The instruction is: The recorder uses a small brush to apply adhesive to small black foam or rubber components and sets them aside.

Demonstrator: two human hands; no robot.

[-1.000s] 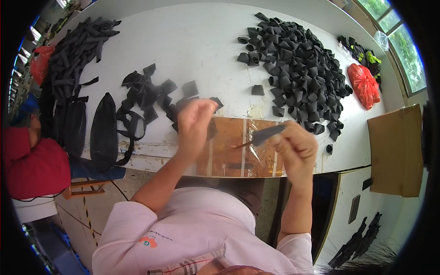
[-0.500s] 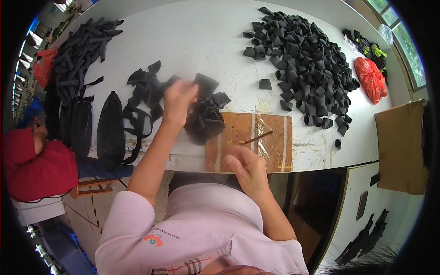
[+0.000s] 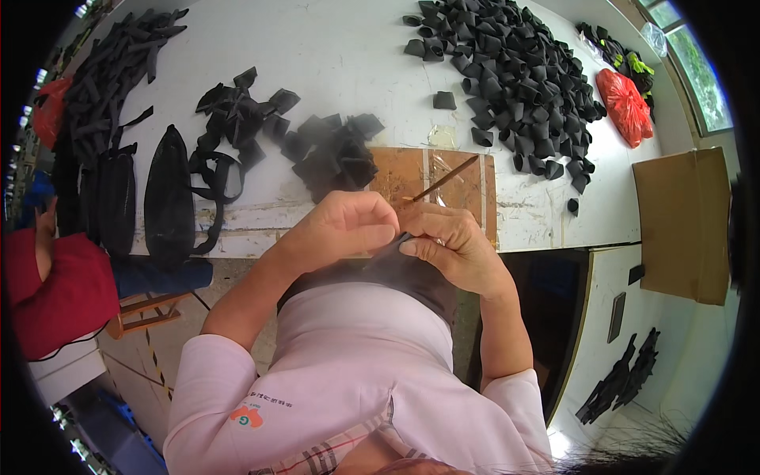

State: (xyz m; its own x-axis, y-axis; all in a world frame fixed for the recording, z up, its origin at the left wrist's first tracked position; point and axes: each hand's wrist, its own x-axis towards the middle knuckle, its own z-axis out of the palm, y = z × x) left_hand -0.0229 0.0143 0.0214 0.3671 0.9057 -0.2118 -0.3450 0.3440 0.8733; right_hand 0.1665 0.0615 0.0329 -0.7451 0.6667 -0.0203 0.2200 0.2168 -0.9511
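My right hand (image 3: 453, 245) pinches a small dark fabric piece (image 3: 386, 256) between thumb and fingers, just in front of the table edge. A thin brown stick (image 3: 453, 177) with a pale end slants out above its knuckles and seems lodged between the fingers, though the grip is hidden. Close beside it, my left hand (image 3: 344, 228) has its fingers curled and thumb pressed in; what it holds, if anything, cannot be made out. Behind the hands lies a brown board (image 3: 481, 190) with strips of clear tape. A blurred heap of black fabric pieces (image 3: 336, 154) touches its left side.
Another cluster of black pieces (image 3: 241, 115) lies farther left, near black pouches (image 3: 169, 198) and a pile of strips (image 3: 119, 75). Many folded black loops (image 3: 522, 87) cover the back right, by a red bag (image 3: 624, 107) and a cardboard box (image 3: 685, 226). A person in red (image 3: 67, 285) sits left.
My left hand has come back from the black heap to meet my right hand at the table edge. A dark fabric piece now shows between them. The stick has moved up with my right hand.
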